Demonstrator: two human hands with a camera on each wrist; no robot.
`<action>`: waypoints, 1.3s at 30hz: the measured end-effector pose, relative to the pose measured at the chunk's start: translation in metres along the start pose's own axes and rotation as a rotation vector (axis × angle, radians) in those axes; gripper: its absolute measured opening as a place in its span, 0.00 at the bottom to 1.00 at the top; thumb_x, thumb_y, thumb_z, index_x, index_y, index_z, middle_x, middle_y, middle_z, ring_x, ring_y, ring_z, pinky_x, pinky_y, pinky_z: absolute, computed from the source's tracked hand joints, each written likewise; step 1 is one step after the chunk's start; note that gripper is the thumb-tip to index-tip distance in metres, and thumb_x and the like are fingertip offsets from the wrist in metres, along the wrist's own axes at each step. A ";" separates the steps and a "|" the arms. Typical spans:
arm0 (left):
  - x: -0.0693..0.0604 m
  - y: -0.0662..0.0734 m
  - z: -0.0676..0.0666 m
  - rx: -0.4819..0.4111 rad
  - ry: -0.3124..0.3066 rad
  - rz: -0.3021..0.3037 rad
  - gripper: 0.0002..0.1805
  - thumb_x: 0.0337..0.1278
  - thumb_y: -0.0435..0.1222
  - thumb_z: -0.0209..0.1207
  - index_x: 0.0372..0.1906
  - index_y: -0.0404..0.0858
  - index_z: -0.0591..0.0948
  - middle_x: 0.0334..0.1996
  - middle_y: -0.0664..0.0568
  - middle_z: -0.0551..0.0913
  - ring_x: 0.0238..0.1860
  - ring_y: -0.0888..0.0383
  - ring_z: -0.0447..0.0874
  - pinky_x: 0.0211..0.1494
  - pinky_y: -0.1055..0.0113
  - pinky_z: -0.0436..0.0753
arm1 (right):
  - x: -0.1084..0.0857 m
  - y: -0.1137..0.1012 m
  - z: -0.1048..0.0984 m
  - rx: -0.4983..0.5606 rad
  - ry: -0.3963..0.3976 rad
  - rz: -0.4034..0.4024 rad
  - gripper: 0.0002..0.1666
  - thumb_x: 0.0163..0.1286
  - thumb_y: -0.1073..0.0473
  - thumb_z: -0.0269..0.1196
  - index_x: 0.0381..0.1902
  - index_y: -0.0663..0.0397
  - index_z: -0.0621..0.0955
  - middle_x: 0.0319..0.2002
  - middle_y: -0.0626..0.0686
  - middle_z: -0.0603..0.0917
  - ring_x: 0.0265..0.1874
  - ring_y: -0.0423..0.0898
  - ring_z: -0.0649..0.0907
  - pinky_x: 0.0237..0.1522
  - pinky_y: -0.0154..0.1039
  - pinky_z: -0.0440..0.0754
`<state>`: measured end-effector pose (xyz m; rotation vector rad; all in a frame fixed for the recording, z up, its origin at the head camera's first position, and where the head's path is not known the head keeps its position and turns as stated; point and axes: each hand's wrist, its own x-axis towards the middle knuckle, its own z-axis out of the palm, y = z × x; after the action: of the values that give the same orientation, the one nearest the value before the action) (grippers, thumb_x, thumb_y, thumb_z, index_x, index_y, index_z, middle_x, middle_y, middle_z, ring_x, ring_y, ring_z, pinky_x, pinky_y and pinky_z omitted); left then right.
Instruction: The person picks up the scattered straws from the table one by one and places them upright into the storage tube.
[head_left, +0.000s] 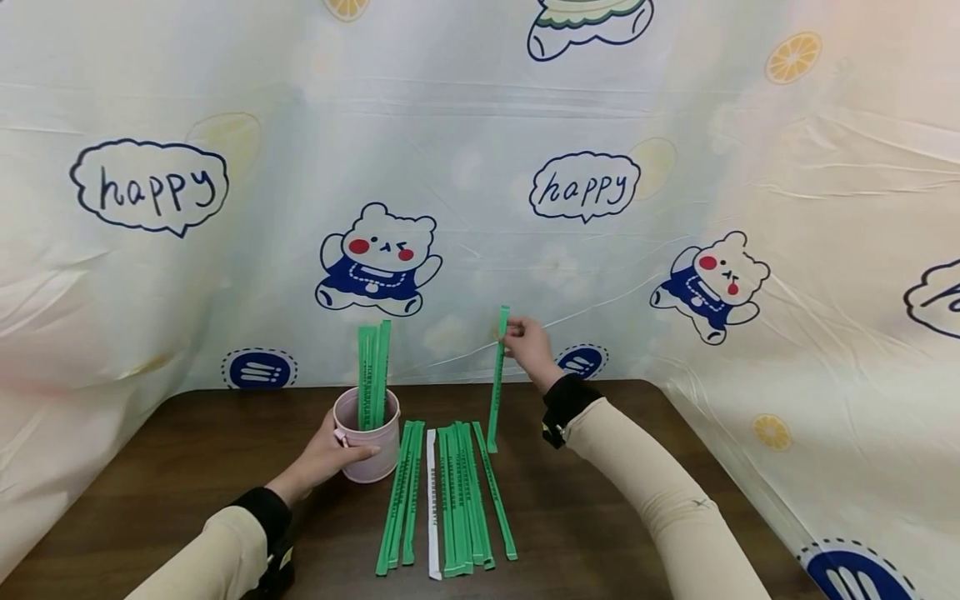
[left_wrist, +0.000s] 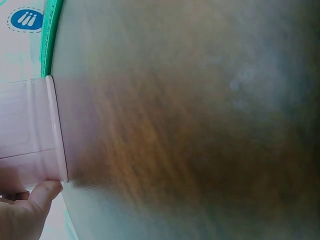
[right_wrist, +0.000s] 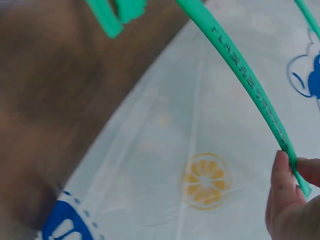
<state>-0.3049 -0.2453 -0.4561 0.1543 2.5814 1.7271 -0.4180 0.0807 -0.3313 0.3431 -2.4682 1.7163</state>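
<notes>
I'm facing a screened-off tabletop corner; whether in a home or a studio, I can't tell. A brown wood-grain table [head_left: 195,450] stands right by a thin, creased curtain [head_left: 465,125] that hangs behind it and round both sides. The print is nursery-like: winking bears [head_left: 377,282] in blue, "happy" speech bubbles [head_left: 150,187], orange slices [head_left: 793,58].
</notes>
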 end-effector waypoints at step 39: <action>0.001 -0.005 -0.001 -0.031 0.000 0.018 0.58 0.58 0.38 0.70 0.80 0.36 0.41 0.75 0.33 0.57 0.73 0.35 0.62 0.75 0.35 0.66 | 0.001 -0.105 0.101 0.228 -0.049 -0.225 0.22 0.73 0.69 0.62 0.64 0.66 0.77 0.52 0.67 0.83 0.49 0.56 0.84 0.48 0.37 0.89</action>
<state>-0.3060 -0.2477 -0.4604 0.1778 2.5597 1.7717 -0.3889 -0.0487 -0.2711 0.6645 -2.1679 1.9115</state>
